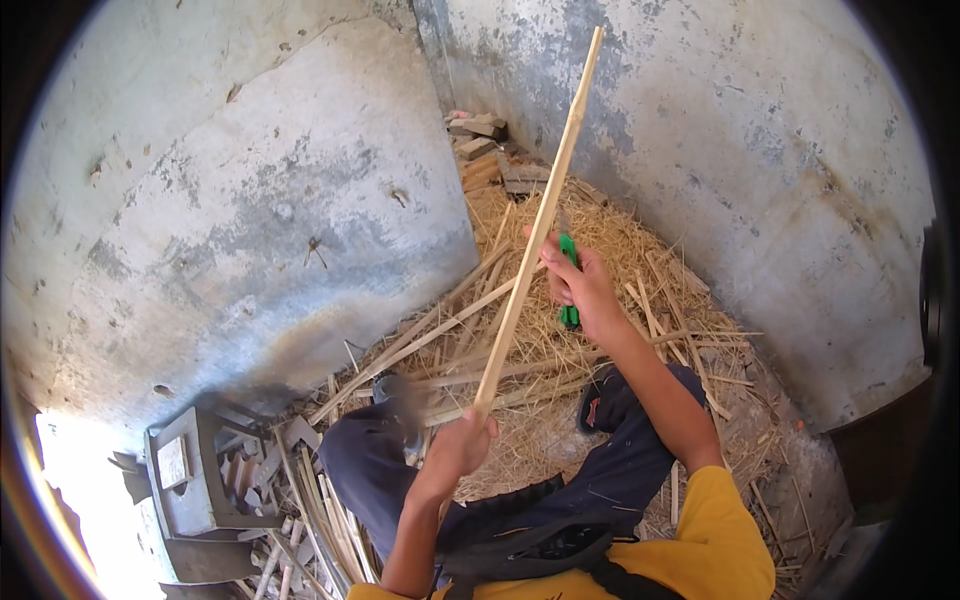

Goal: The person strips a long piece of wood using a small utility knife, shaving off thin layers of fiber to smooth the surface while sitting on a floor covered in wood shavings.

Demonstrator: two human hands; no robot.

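A long, pale bamboo strip (556,180) slants up and away in front of me, its tip thinner than the rest. My left hand (460,448) is closed round its lower end. Further up, my right hand (592,290) grips a green utility knife (568,252) upright, close against the strip's right side. Some of the right fingers lie by the strip, and whether they touch it I cannot tell. The blade above the green handle is faint and hard to make out.
Straw-like shavings (635,245) cover the floor beyond my bent legs, with loose strips across them. More strips (335,520) lie to my left beside a grey plastic chair-like object (195,480). Bricks (480,128) are heaped in the corner between two worn walls (330,180).
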